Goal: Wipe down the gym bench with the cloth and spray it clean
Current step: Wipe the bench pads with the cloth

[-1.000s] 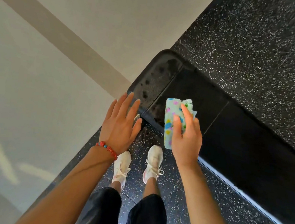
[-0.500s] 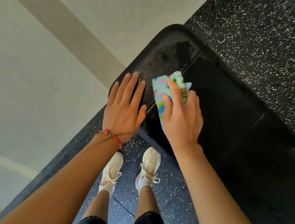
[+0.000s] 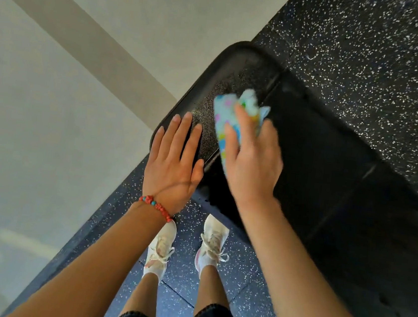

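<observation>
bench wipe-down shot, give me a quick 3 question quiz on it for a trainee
1. Multiple choice: the patterned cloth is under which hand? A. the left hand B. the right hand C. neither, it lies loose on the floor
2. True or false: the left hand lies flat with fingers spread on the end of the gym bench.
3. Short answer: what is worn on the left wrist?

Key
1. B: the right hand presses the cloth onto the bench top.
2. True: it is open and holds nothing.
3. A red beaded bracelet with a few turquoise beads.
</observation>
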